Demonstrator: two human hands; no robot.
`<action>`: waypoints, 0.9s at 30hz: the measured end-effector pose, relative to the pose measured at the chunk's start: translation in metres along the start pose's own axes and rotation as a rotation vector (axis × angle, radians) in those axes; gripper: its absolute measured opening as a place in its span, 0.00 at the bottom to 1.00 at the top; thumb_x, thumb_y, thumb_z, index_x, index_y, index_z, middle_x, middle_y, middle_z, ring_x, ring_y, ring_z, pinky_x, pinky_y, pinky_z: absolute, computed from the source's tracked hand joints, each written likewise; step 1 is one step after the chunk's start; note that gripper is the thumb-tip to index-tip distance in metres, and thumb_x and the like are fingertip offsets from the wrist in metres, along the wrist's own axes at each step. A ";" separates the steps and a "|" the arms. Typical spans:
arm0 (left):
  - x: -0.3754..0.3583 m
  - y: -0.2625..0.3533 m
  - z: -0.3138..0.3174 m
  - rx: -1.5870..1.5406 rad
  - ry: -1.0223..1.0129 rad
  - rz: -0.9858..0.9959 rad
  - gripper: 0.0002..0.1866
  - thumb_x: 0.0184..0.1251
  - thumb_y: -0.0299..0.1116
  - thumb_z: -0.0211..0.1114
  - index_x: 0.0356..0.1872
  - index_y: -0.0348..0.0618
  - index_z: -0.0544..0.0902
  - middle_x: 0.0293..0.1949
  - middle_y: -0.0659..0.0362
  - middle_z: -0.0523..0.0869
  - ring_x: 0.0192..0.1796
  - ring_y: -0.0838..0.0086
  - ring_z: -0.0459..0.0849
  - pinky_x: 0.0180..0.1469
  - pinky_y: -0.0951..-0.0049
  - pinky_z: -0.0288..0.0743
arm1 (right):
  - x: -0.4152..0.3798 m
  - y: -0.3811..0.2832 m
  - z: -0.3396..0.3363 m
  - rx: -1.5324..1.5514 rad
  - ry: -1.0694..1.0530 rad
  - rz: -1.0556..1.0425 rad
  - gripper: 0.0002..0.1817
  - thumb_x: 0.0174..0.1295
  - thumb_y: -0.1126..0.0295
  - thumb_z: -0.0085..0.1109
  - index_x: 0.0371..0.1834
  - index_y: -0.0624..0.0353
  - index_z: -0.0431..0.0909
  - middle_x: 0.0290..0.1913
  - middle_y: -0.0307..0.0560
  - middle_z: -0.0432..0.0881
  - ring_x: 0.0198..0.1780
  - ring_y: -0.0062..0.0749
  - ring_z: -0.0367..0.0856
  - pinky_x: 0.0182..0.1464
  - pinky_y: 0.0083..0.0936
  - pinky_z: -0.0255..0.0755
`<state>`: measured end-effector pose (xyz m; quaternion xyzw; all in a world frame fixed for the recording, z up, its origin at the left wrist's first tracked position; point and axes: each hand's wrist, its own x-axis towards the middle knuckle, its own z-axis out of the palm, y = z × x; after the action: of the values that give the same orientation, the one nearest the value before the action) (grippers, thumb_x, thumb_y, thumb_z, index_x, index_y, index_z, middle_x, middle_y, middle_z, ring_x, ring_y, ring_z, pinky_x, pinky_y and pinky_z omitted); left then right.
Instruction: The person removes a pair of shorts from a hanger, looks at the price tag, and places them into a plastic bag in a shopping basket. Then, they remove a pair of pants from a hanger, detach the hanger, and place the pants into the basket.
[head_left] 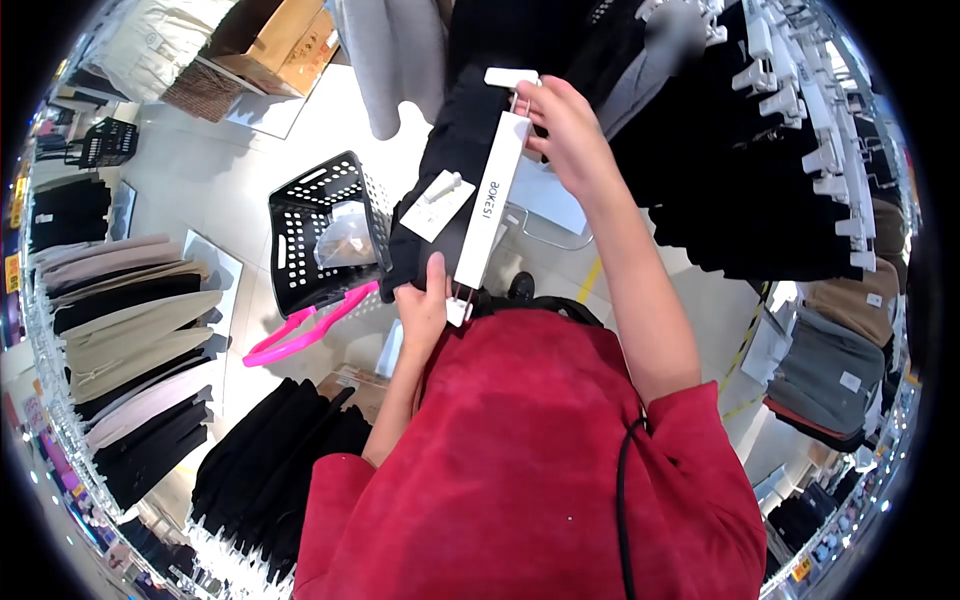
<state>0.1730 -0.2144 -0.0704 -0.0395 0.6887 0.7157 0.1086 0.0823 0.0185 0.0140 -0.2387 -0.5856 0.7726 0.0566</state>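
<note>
Black trousers [455, 140] hang from a white clip hanger [493, 200] with dark lettering along its bar, held slanted before my body. My right hand [562, 125] is closed around the hanger's upper end, by a white clip. At the lower end, my left hand [424, 305] pinches the black cloth beside the other clip [458, 311], its thumb pointing up. A white tag [437, 206] lies against the black cloth between the hands.
A black basket [290, 235] with a pink handle [310, 330] and a clear plastic bag [345, 240] stands left on the floor. Black garments [740, 190] hang at the right, folded-over trousers [140, 310] at the left. A cardboard box [290, 45] is at the upper left.
</note>
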 end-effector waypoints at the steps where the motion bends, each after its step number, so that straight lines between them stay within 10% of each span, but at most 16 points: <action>1: 0.002 0.002 -0.001 -0.070 0.021 -0.016 0.07 0.69 0.29 0.59 0.41 0.36 0.77 0.25 0.65 0.77 0.25 0.85 0.73 0.24 0.81 0.66 | -0.025 -0.013 0.005 -0.066 0.093 -0.013 0.37 0.58 0.58 0.60 0.67 0.67 0.60 0.45 0.46 0.79 0.49 0.30 0.76 0.54 0.31 0.69; 2: 0.002 0.004 0.001 -0.139 0.042 -0.038 0.06 0.69 0.29 0.59 0.41 0.36 0.77 0.27 0.65 0.78 0.25 0.85 0.73 0.24 0.82 0.67 | -0.037 -0.012 -0.009 -0.178 0.034 -0.064 0.44 0.58 0.59 0.61 0.72 0.68 0.49 0.53 0.53 0.78 0.56 0.34 0.74 0.59 0.31 0.66; 4: -0.005 0.016 0.007 -0.197 0.091 -0.112 0.05 0.69 0.29 0.59 0.38 0.37 0.78 0.32 0.65 0.79 0.27 0.86 0.73 0.25 0.85 0.67 | -0.068 -0.010 -0.029 -0.380 0.035 -0.262 0.33 0.62 0.64 0.59 0.68 0.67 0.61 0.54 0.51 0.78 0.55 0.32 0.74 0.58 0.27 0.68; 6: -0.006 0.021 0.015 -0.188 0.102 -0.173 0.10 0.70 0.32 0.60 0.30 0.36 0.78 0.26 0.67 0.78 0.24 0.87 0.73 0.23 0.85 0.66 | -0.113 -0.019 -0.041 -0.618 0.115 -0.327 0.11 0.63 0.66 0.58 0.37 0.65 0.80 0.31 0.40 0.81 0.33 0.18 0.76 0.33 0.18 0.71; 9: 0.000 0.001 0.012 0.011 0.022 -0.369 0.22 0.69 0.40 0.61 0.17 0.37 0.75 0.16 0.67 0.75 0.17 0.86 0.71 0.17 0.82 0.62 | -0.165 0.008 -0.058 -0.493 -0.073 0.027 0.20 0.65 0.64 0.55 0.16 0.63 0.73 0.14 0.33 0.69 0.20 0.14 0.66 0.23 0.18 0.60; 14: 0.003 -0.014 0.025 0.061 -0.040 -0.335 0.29 0.69 0.46 0.60 0.11 0.34 0.73 0.11 0.63 0.74 0.13 0.84 0.69 0.13 0.79 0.59 | -0.140 0.091 -0.052 -0.380 -0.586 0.582 0.35 0.67 0.39 0.34 0.12 0.56 0.67 0.11 0.33 0.66 0.14 0.17 0.61 0.17 0.16 0.55; 27: 0.010 0.008 0.054 0.140 -0.091 -0.255 0.28 0.71 0.45 0.57 0.12 0.36 0.75 0.12 0.64 0.74 0.14 0.83 0.69 0.15 0.79 0.60 | -0.128 0.103 -0.032 0.095 -0.467 0.754 0.28 0.66 0.42 0.46 0.15 0.51 0.65 0.13 0.28 0.57 0.12 0.13 0.51 0.15 0.16 0.45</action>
<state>0.1669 -0.1596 -0.0616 -0.0865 0.7206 0.6475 0.2324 0.2288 -0.0323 -0.0498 -0.2518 -0.4185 0.7985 -0.3521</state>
